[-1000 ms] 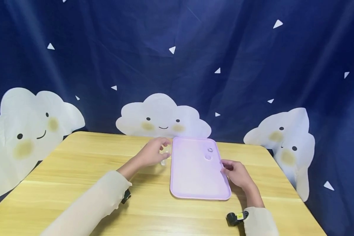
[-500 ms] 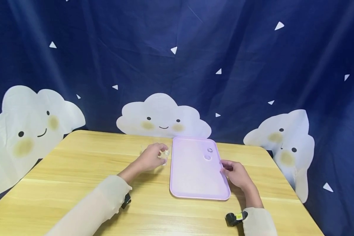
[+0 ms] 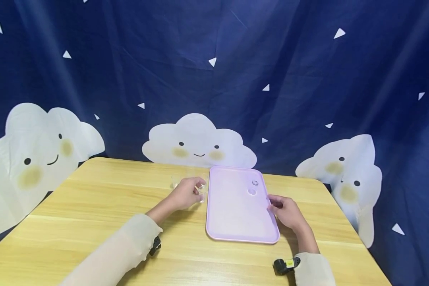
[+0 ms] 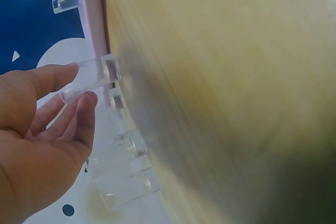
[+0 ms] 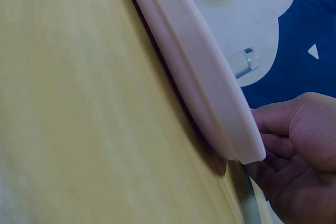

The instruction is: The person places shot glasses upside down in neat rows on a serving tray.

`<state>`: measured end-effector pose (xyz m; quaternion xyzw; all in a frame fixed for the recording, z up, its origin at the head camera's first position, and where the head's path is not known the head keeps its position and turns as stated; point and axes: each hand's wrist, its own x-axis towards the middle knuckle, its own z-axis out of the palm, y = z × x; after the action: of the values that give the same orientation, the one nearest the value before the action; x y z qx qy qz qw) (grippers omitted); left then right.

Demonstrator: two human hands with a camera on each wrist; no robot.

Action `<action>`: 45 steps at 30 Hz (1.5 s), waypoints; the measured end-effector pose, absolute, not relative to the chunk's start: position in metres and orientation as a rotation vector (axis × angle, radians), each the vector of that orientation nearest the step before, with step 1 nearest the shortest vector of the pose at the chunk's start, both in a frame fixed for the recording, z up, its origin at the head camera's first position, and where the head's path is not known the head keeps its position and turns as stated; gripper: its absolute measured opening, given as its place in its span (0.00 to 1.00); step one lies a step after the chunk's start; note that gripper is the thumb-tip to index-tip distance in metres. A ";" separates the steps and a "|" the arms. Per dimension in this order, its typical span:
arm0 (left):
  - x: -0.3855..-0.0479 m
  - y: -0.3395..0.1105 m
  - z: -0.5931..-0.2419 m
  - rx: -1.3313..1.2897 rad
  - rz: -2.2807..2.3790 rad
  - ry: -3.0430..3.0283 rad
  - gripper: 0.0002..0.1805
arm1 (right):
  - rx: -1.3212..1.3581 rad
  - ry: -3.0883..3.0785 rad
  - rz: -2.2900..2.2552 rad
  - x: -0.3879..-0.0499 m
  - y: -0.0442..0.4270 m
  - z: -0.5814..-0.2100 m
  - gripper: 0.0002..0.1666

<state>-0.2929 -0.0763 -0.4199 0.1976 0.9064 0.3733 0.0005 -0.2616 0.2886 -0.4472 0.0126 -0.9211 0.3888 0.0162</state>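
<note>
Since a second ago the left hand [image 3: 186, 192] has brought its thumb and fingers together on a clear cup [image 4: 90, 77], while the right hand [image 3: 288, 210] and the pink tray [image 3: 238, 216] keep their places.

Nearest, two pale sleeves [image 3: 118, 244] run off the bottom of the head view. A black wrist camera [image 3: 286, 265] shows beside the right cuff; its fellow is mostly tucked under the left one.

Along the tray's right edge, the right hand meets the rim with thumb and forefinger a little parted. The other fingers are partly out of sight, and how firmly it grips, if at all, I cannot tell. The tray lies lengthwise on the wooden worktop [image 3: 178, 258], right of its middle, reaching to the far edge.

Just off the tray's left edge, the left hand pinches the cup between thumb tip and fingertips, the gap only as wide as the cup; whether the base touches the worktop is hard to judge.

Behind that hand stand more clear cups [image 4: 131, 184], nearly lost in the head view and overlapping in the left wrist view. Another cup [image 3: 252, 190] stands upright near the tray's far right corner, little more than rim and base visible.

Beyond the worktop's far edge hangs a blue cloth [image 3: 178, 59] printed with clouds, cut off all round.
</note>
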 end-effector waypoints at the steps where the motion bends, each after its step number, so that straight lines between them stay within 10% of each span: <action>1: -0.293 -0.075 -0.421 0.613 1.177 2.846 0.25 | 0.037 -2.865 1.208 -0.261 0.289 -0.447 0.24; 45: -0.287 -0.051 -0.414 0.786 1.380 2.772 0.17 | 0.042 -2.857 1.212 -0.262 0.289 -0.450 0.24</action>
<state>-0.2874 -0.0513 -0.4138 0.2461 0.8674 0.4317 -0.0266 -0.2625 0.2895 -0.4500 0.0135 -0.9203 0.3904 0.0188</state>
